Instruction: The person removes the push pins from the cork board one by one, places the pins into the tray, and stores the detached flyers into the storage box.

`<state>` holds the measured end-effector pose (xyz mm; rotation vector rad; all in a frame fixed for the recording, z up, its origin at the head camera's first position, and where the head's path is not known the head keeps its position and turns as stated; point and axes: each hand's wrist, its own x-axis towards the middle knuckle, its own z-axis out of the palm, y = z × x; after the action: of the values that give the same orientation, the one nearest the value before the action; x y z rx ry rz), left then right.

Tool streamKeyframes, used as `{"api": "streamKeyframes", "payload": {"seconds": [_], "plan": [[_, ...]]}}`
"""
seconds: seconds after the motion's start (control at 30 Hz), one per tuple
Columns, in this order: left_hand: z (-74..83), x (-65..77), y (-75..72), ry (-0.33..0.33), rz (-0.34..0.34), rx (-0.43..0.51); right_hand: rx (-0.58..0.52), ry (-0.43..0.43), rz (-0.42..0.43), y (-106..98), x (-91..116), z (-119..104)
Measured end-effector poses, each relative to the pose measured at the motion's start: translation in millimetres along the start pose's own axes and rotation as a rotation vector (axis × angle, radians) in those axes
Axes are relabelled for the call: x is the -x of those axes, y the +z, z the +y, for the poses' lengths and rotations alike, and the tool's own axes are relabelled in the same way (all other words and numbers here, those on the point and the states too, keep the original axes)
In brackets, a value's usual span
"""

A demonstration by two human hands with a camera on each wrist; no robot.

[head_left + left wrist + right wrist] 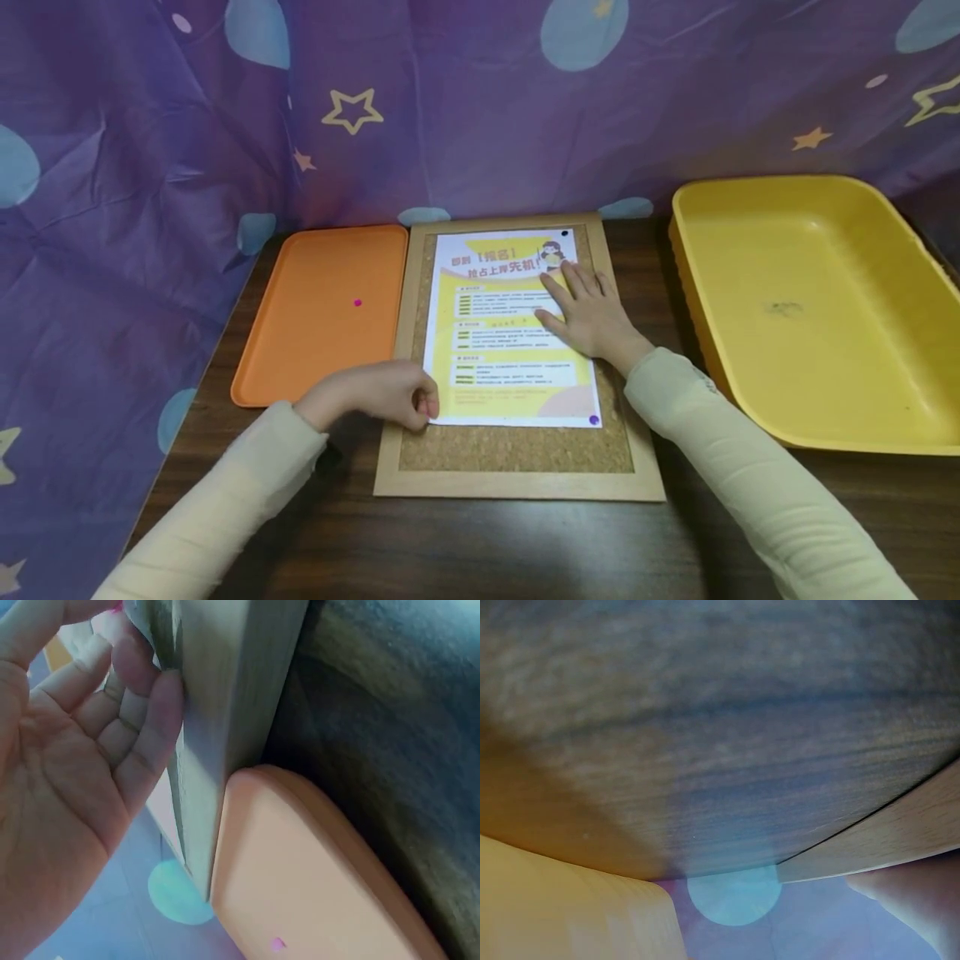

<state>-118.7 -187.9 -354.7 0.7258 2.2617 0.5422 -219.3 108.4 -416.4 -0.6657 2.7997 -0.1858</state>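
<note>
A printed poster (517, 400) in yellow and white lies on a wood-framed cork board (517, 450). My left hand (386, 393) is at the poster's lower left corner, fingers curled. In the left wrist view its thumb and finger pinch a small pink pushpin (117, 606), mostly hidden by the fingertips. My right hand (592, 321) rests with spread fingers on the poster's right side. A black pushpin (565, 233) sits in the top right corner, and a purple pushpin (594, 420) in the lower right one.
Left of the board lies an orange tray (315, 333) with one small pink pushpin (357, 302) in it. To the right stands a deep yellow bin (825, 333). All rest on a dark wooden table (480, 550), with a purple star-patterned cloth (480, 108) behind.
</note>
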Motion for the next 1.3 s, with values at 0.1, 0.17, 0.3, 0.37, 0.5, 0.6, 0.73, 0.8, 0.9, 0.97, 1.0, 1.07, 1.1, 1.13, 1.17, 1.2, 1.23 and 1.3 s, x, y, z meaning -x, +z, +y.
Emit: {"api": "streamKeyframes", "payload": {"seconds": [0.1,0.17,0.3,0.37,0.5,0.6,0.73,0.8,0.9,0.97,1.0,1.07,1.1,1.13,1.17,1.2,1.23,1.3], "plan": [[-3.0,0.8,-2.2,0.014,0.004,0.073,0.001,0.001,-0.003,-1,1,0],[-4.7,2.1,-4.2,0.023,0.018,0.098,0.001,0.002,-0.004,-2,1,0],[-6.3,6.1,-8.9,0.033,0.075,0.156,-0.002,0.008,-0.011,-3,2,1],[-6.1,8.8,-11.5,0.045,0.122,0.190,-0.001,0.010,-0.014,-3,3,1],[-4.4,13.3,-16.4,0.056,0.220,0.271,0.001,0.009,-0.014,-4,3,1],[-3.8,13.9,-17.8,0.035,0.294,0.334,-0.002,0.008,-0.012,-4,3,2],[-5.4,12.4,-18.3,-0.016,0.416,0.410,-0.008,0.008,-0.007,-2,3,2],[-7.4,11.6,-18.8,-0.044,0.479,0.439,-0.010,0.007,-0.004,-1,3,2],[-11.6,10.6,-20.2,-0.098,0.566,0.465,-0.012,0.004,0.000,0,3,2],[-15.5,9.8,-21.2,-0.120,0.614,0.493,-0.013,0.002,0.001,0,4,1],[-17.8,9.4,-21.6,-0.132,0.637,0.507,-0.013,0.002,0.001,0,4,1],[-22.4,9.1,-22.7,-0.151,0.682,0.534,-0.015,0.000,0.002,0,4,0],[-24.4,9.3,-23.4,-0.158,0.700,0.547,-0.015,-0.001,0.003,-1,4,0],[-26.6,9.8,-24.2,-0.166,0.719,0.548,-0.015,0.000,0.002,-1,4,-1],[-28.6,10.5,-24.9,-0.177,0.736,0.546,-0.015,-0.001,0.001,-1,4,-1],[-31.0,11.2,-25.7,-0.187,0.751,0.544,-0.014,-0.001,0.001,-2,4,-1],[-33.4,12.0,-26.6,-0.196,0.764,0.541,-0.013,-0.002,0.001,-2,4,-2],[-38.4,14.1,-28.4,-0.215,0.784,0.534,-0.013,-0.002,0.000,-3,4,-3]]}}
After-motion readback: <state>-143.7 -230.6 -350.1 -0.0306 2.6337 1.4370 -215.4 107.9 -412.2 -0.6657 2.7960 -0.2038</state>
